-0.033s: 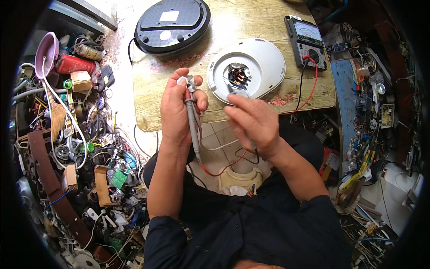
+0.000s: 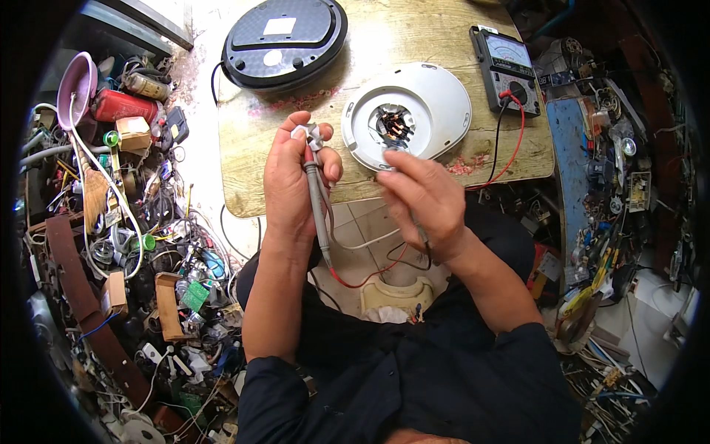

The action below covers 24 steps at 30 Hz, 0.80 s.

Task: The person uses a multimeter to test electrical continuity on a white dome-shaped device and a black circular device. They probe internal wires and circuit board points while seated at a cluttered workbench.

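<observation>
My left hand [image 2: 287,181] is closed around a pale grey-white plug [image 2: 313,136] and a grey test probe with a red collar [image 2: 317,203], whose upper end meets the plug. My right hand [image 2: 431,203] pinches a second test probe [image 2: 423,235]; its tip is hard to make out by the fingertips. This hand is over the near edge of a white oval appliance base [image 2: 446,100]. Dark and copper-coloured wires [image 2: 397,126] show in the base's round opening, apart from my right fingers. A grey-white cord hangs from the plug between my hands.
On the wooden table [image 2: 355,37] lie a black oval appliance [image 2: 285,44] at the far left and an analogue multimeter [image 2: 508,70] at the right, its red and black leads running over the edge. Electronic parts and cables [image 2: 192,296] crowd the left; a blue board [image 2: 568,170] stands right.
My right hand has drawn back slightly toward me, away from the wires in the white base. My left hand stays almost still with the plug and probe.
</observation>
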Available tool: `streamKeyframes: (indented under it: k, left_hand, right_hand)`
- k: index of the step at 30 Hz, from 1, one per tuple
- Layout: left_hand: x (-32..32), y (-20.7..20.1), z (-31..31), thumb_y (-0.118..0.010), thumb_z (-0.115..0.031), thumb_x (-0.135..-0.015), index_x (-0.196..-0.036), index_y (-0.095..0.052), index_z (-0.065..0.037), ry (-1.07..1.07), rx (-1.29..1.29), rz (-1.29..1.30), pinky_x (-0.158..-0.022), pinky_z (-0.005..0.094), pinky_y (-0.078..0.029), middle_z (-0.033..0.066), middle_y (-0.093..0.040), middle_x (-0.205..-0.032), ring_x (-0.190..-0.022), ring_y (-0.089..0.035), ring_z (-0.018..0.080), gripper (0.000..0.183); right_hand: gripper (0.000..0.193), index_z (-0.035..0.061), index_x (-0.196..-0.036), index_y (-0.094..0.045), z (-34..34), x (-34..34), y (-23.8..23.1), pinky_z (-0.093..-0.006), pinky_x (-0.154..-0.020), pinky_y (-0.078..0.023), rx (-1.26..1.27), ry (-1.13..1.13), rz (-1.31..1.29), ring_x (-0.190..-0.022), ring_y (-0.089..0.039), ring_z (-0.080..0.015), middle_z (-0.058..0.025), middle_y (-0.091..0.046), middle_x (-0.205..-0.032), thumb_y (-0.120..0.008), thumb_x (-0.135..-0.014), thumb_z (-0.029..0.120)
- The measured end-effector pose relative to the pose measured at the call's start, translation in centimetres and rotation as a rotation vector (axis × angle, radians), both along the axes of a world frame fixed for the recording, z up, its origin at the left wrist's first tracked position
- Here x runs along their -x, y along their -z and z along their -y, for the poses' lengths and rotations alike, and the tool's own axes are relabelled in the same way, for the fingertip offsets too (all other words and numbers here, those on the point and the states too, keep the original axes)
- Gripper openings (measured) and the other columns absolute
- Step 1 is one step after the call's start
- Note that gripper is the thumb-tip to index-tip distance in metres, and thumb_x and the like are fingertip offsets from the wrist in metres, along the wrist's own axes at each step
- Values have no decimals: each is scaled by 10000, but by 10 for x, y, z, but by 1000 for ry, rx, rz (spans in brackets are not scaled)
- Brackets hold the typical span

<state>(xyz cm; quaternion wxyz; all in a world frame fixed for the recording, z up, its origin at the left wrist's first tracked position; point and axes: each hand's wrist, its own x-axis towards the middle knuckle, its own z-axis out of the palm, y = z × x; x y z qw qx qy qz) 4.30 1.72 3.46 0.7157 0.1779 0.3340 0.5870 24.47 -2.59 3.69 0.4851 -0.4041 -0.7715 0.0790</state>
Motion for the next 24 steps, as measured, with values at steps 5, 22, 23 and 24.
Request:
streamKeyframes:
  k: [5,22,23,24]
  left_hand:
    - [-9,-4,0,-441,-188,-1117,-1358,-436,-54,27,29,-151,-486,248,-461,149,-625,-1116,-615,-612,162,277]
    - [-41,1,6,-430,-170,-1131,-1384,-395,-30,155,-3,-429,-467,191,-460,160,-532,-1185,-794,-723,137,291]
    - [-41,2,6,-431,-166,-1130,-1384,-395,-31,153,-8,-442,-464,191,-459,159,-532,-1185,-802,-728,139,290]
    - [-42,3,5,-425,-173,-1133,-1390,-397,-25,165,-8,-455,-461,188,-457,164,-532,-1188,-809,-729,142,299]
  right_hand:
    - [284,11,-1053,-722,1,-11,3,-403,-771,-580,62,134,82,-895,-731,-329,-162,-726,-1132,-784,-781,-41]
    - [308,-11,-1226,-680,3,-16,0,-330,-835,-588,566,117,-369,-985,-740,-244,-162,-730,-1168,-682,-922,-62]
    - [315,-11,-1254,-675,2,-20,-1,-319,-844,-585,672,136,-472,-1007,-736,-223,-154,-730,-1184,-663,-943,-59]
    - [274,-21,-1268,-682,1,-25,-7,-313,-891,-567,803,136,-568,-1084,-701,-193,-134,-721,-1227,-649,-997,-8]
